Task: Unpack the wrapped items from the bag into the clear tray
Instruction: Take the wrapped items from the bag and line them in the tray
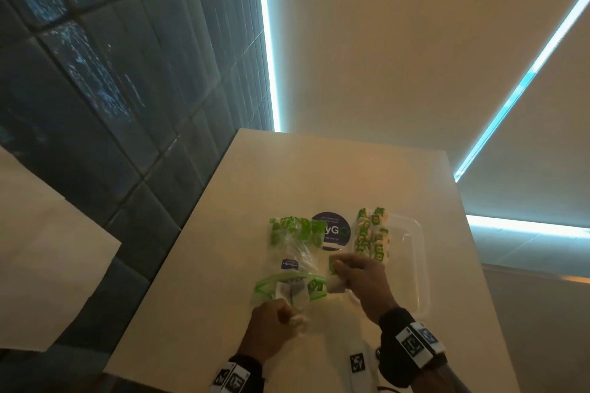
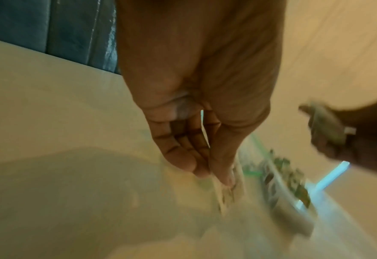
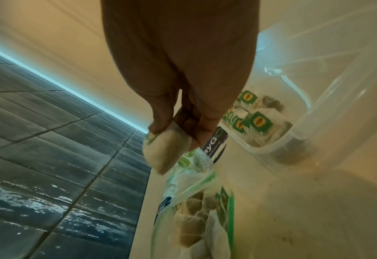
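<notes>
A clear zip bag (image 1: 292,260) with a green rim lies on the table, holding several green-and-white wrapped items. My left hand (image 1: 292,317) pinches the bag's near edge; in the left wrist view its fingertips (image 2: 225,180) press on the plastic. Just right of the bag's mouth, my right hand (image 1: 340,268) grips one wrapped item (image 1: 334,276), also seen as a pale wrapped item (image 3: 167,152) in the right wrist view. The clear tray (image 1: 415,265) stands to the right, with several wrapped items (image 1: 372,236) stacked at its far left end.
A round dark sticker (image 1: 330,230) sits on the pale table (image 1: 319,169) between bag and tray. The table's left edge drops to a dark tiled floor (image 1: 111,105). A white marker tag (image 1: 356,364) lies near the front edge.
</notes>
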`<state>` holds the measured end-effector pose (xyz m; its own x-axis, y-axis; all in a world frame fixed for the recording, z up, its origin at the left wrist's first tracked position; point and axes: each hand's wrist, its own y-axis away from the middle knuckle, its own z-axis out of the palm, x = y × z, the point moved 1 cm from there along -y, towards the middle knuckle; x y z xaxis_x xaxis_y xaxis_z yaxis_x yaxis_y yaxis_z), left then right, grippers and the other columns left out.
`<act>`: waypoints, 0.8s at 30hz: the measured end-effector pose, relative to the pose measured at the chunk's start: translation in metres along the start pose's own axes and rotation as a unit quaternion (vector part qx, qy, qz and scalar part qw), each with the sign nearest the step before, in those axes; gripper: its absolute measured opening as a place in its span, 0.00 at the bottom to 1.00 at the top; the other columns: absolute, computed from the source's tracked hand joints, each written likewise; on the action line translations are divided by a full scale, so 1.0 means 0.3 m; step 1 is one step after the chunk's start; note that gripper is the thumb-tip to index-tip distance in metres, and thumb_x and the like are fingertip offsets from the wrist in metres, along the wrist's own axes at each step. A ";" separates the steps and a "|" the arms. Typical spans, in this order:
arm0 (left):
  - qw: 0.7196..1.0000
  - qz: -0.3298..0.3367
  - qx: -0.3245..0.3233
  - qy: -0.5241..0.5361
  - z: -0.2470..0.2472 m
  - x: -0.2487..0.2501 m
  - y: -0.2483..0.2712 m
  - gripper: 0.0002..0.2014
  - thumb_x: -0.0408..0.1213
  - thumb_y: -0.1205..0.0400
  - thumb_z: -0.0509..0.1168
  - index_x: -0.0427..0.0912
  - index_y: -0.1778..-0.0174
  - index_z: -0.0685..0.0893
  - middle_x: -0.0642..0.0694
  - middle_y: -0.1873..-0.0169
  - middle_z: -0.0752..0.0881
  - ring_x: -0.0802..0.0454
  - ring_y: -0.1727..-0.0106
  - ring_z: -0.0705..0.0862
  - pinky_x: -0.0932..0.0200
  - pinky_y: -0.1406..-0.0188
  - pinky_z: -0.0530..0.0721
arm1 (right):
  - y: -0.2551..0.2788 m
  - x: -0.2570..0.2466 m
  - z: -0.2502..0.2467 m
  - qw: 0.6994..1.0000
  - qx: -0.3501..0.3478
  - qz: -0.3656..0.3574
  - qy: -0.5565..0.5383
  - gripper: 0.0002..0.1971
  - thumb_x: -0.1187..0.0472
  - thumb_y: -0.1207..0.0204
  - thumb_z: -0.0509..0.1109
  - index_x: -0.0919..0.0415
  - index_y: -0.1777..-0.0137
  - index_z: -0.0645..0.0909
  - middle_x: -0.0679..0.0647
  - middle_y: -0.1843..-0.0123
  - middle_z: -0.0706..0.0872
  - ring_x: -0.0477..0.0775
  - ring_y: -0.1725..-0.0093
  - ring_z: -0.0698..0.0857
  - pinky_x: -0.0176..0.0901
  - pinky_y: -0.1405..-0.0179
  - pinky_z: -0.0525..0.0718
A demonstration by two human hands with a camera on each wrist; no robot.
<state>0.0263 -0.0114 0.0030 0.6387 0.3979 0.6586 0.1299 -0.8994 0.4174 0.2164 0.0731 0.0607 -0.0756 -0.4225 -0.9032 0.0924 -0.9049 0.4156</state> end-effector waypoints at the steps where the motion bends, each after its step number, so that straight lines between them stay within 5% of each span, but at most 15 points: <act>1: 0.999 0.012 0.014 0.030 -0.020 0.022 -0.006 0.08 0.42 0.33 0.78 0.46 0.69 0.84 0.52 0.70 0.87 0.68 0.71 0.78 0.68 0.65 0.77 | -0.001 -0.003 -0.008 1.000 -0.012 0.007 0.018 0.07 0.73 0.22 0.68 0.74 0.49 0.86 0.61 0.54 0.88 0.57 0.54 0.85 0.56 0.49 0.87; 5: 0.989 0.044 0.046 0.135 -0.092 0.122 -0.029 0.10 0.29 0.28 0.76 0.51 0.60 0.92 0.63 0.68 0.89 0.77 0.67 0.84 0.80 0.62 0.78 | 0.010 -0.023 -0.003 0.991 -0.110 0.035 0.071 0.02 0.71 0.24 0.72 0.71 0.56 0.86 0.62 0.56 0.88 0.60 0.53 0.88 0.51 0.52 0.89; 10: 0.972 0.070 0.100 0.203 -0.131 0.197 -0.044 0.12 0.28 0.30 0.78 0.52 0.61 0.89 0.54 0.64 0.92 0.64 0.61 0.89 0.67 0.57 0.87 | 0.019 -0.032 0.050 0.989 -0.109 0.013 0.101 0.05 0.66 0.26 0.75 0.69 0.56 0.87 0.57 0.63 0.88 0.52 0.63 0.84 0.44 0.65 0.80; 15: 0.962 0.070 0.128 0.230 -0.127 0.223 -0.061 0.11 0.28 0.30 0.78 0.49 0.64 0.89 0.50 0.65 0.92 0.54 0.59 0.91 0.57 0.56 0.90 | 0.025 -0.018 0.076 0.997 -0.063 0.033 0.037 0.06 0.65 0.26 0.75 0.70 0.58 0.86 0.56 0.63 0.87 0.49 0.63 0.85 0.41 0.65 0.82; 20: 0.951 0.062 0.119 0.279 -0.132 0.227 -0.063 0.08 0.31 0.29 0.79 0.49 0.61 0.91 0.50 0.63 0.92 0.52 0.56 0.91 0.53 0.53 0.90 | 0.037 -0.013 0.088 0.999 -0.052 0.011 -0.012 0.06 0.68 0.25 0.74 0.73 0.56 0.83 0.62 0.61 0.87 0.59 0.60 0.87 0.62 0.49 0.87; 24: 0.937 0.051 0.112 0.328 -0.128 0.222 -0.066 0.06 0.31 0.25 0.75 0.47 0.57 0.92 0.47 0.59 0.92 0.47 0.53 0.90 0.47 0.50 0.90 | 0.042 -0.009 0.092 0.999 -0.022 -0.028 -0.006 0.03 0.69 0.26 0.74 0.69 0.58 0.84 0.63 0.60 0.87 0.60 0.59 0.86 0.65 0.50 0.87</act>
<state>0.0373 0.0398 0.0627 0.0632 0.2677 0.9614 0.2973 -0.9247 0.2379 0.1903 0.0613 0.0713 -0.0939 -0.3715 -0.9237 0.1307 -0.9243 0.3585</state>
